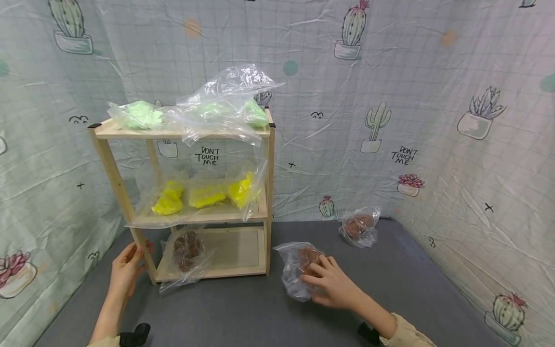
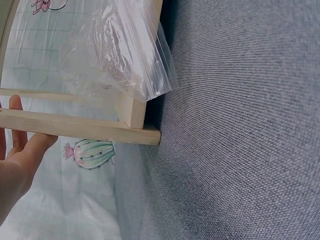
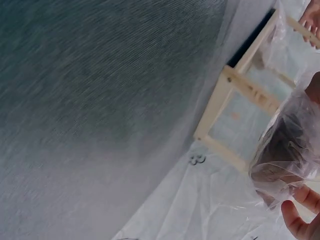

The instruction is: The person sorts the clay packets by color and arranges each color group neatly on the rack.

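Observation:
My left hand (image 1: pixel 125 267) holds the front left post of a wooden shelf (image 1: pixel 143 255) near its foot. In the left wrist view, the thumb lies on one side of that post and fingers (image 2: pixel 16 135) show behind it. To the right of the shelf, my right hand (image 1: pixel 334 284) grips a clear plastic bag with a reddish-brown lump (image 1: pixel 307 258) inside. The right wrist view shows this bag (image 3: pixel 282 155) between the thumb and the other fingers. On the shelf's lowest board lies another bagged brown lump (image 1: pixel 188 248), its plastic hanging over the front edge.
Bagged yellow lumps (image 1: pixel 208 195) lie on the middle board, and bagged pale green lumps (image 1: pixel 145 115) on the top one. A third bagged brown lump (image 1: pixel 359 225) sits at the back right of the grey table (image 1: pixel 234 313). Cactus-print sheeting (image 1: pixel 303 159) encloses the table.

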Available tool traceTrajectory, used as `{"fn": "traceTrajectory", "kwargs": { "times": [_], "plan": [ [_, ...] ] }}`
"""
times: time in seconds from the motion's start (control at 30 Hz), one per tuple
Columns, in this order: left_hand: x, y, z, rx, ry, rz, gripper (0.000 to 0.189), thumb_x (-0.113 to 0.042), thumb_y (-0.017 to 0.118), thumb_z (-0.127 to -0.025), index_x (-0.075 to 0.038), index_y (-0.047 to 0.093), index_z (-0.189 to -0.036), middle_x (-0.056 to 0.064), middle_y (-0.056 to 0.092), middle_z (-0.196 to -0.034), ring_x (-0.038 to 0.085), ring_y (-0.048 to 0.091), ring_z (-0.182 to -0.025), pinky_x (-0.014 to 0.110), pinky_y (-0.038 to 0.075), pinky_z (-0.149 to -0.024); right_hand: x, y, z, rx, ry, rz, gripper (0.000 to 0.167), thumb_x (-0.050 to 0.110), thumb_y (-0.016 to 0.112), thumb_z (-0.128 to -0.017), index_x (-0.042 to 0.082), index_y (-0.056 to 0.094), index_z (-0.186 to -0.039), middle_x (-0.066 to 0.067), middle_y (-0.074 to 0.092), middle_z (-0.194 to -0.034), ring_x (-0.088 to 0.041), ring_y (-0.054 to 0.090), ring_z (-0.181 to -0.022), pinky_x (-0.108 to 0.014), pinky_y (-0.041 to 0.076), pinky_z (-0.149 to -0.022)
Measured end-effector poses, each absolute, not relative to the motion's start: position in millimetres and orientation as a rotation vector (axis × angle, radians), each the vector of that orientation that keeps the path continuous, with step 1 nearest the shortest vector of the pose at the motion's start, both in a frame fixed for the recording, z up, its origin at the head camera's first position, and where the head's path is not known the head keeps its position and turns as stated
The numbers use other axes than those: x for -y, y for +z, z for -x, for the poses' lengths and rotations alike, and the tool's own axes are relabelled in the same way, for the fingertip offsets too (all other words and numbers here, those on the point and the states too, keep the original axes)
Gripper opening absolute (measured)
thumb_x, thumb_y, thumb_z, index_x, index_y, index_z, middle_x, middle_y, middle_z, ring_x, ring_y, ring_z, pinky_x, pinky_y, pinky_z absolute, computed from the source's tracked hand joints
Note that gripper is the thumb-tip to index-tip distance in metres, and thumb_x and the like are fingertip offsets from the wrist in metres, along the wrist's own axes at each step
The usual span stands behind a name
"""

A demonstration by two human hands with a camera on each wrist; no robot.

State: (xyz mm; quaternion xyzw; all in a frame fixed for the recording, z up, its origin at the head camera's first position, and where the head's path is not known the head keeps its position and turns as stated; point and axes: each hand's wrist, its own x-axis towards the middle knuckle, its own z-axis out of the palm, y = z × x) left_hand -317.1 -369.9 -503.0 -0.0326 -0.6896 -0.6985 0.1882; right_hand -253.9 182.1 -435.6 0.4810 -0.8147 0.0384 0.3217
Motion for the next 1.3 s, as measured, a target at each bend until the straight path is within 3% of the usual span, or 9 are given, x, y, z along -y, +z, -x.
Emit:
{"fn": "traceTrajectory", "kwargs": {
  "times": [0.3, 0.5, 0.63, 0.77, 0.87, 0.97, 1.03, 1.17, 1.3],
  "plan": [
    [362, -489, 308, 1.937, -1.977, 0.107, 0.039, -0.028, 0.046, -0.092, -0.014, 0.047, -0.128, -0.018, 0.060, -0.105, -0.007, 0.055, -0.095, 0.027, 0.047, -0.075, -161, -437, 248, 2.037, 0.084, -1.333, 0.055, 0.035, 0.078, -0.054, 0.029, 0.058, -0.105, 0.006, 0.044, -0.087, -0.012, 0.028, -0.078, -0.032, 0.018, -0.071],
    [332, -449, 278, 1.963, -1.965, 0.076, 0.034, -0.032, 0.047, -0.091, -0.019, 0.051, -0.123, -0.024, 0.060, -0.097, -0.010, 0.054, -0.092, 0.065, 0.026, -0.091, -147, -435, 242, 1.990, 0.075, -1.354, 0.053, 0.035, 0.077, -0.053, 0.029, 0.058, -0.102, 0.006, 0.042, -0.084, -0.013, 0.029, -0.078, -0.033, 0.019, -0.072],
    [320, -433, 267, 1.958, -1.958, 0.047, 0.037, -0.031, 0.046, -0.091, -0.013, 0.050, -0.123, -0.025, 0.060, -0.094, -0.011, 0.055, -0.089, 0.050, 0.040, -0.085, -137, -433, 238, 1.974, 0.070, -1.370, 0.052, 0.037, 0.075, -0.054, 0.029, 0.057, -0.101, 0.006, 0.042, -0.085, -0.013, 0.029, -0.078, -0.033, 0.019, -0.072],
    [315, -427, 263, 1.979, -1.963, 0.015, 0.039, -0.032, 0.045, -0.091, -0.013, 0.048, -0.124, -0.029, 0.058, -0.092, -0.014, 0.053, -0.088, 0.049, 0.039, -0.088, -127, -431, 236, 1.954, 0.064, -1.389, 0.052, 0.039, 0.074, -0.055, 0.030, 0.056, -0.102, 0.006, 0.043, -0.086, -0.013, 0.030, -0.079, -0.033, 0.020, -0.072],
    [316, -428, 264, 1.969, -1.980, 0.020, 0.040, -0.032, 0.045, -0.091, -0.012, 0.046, -0.126, -0.029, 0.058, -0.092, -0.015, 0.052, -0.088, 0.064, 0.021, -0.094, -120, -430, 234, 1.943, 0.068, -1.401, 0.052, 0.041, 0.073, -0.056, 0.030, 0.055, -0.103, 0.006, 0.044, -0.087, -0.013, 0.031, -0.080, -0.033, 0.021, -0.072],
    [321, -436, 269, 1.946, -1.979, 0.050, 0.037, -0.031, 0.046, -0.091, -0.014, 0.049, -0.124, -0.026, 0.060, -0.094, -0.013, 0.054, -0.089, 0.058, 0.031, -0.094, -112, -429, 233, 1.935, 0.076, -1.413, 0.051, 0.041, 0.073, -0.057, 0.030, 0.055, -0.104, 0.006, 0.043, -0.087, -0.013, 0.031, -0.080, -0.033, 0.021, -0.072],
    [324, -440, 270, 1.950, -1.972, 0.063, 0.032, -0.032, 0.047, -0.091, -0.022, 0.052, -0.120, -0.026, 0.060, -0.095, -0.012, 0.054, -0.090, 0.065, 0.023, -0.093, -106, -427, 232, 1.932, 0.076, -1.417, 0.051, 0.041, 0.072, -0.059, 0.030, 0.055, -0.105, 0.006, 0.043, -0.087, -0.013, 0.031, -0.080, -0.033, 0.021, -0.072],
    [325, -440, 270, 1.938, -1.966, 0.079, 0.028, -0.033, 0.047, -0.091, -0.025, 0.055, -0.117, -0.025, 0.061, -0.096, -0.011, 0.055, -0.091, 0.057, 0.033, -0.092, -96, -424, 232, 1.928, 0.065, -1.418, 0.049, 0.043, 0.071, -0.062, 0.031, 0.054, -0.106, 0.006, 0.045, -0.090, -0.013, 0.032, -0.080, -0.033, 0.022, -0.072],
    [319, -433, 266, 1.933, -1.974, 0.075, 0.040, -0.032, 0.048, -0.090, -0.012, 0.050, -0.124, -0.026, 0.060, -0.093, -0.011, 0.055, -0.089, 0.026, 0.047, -0.078, -85, -423, 234, 1.917, 0.071, -1.417, 0.048, 0.042, 0.070, -0.063, 0.030, 0.055, -0.107, 0.005, 0.045, -0.090, -0.013, 0.032, -0.079, -0.033, 0.022, -0.071]
  ]
}}
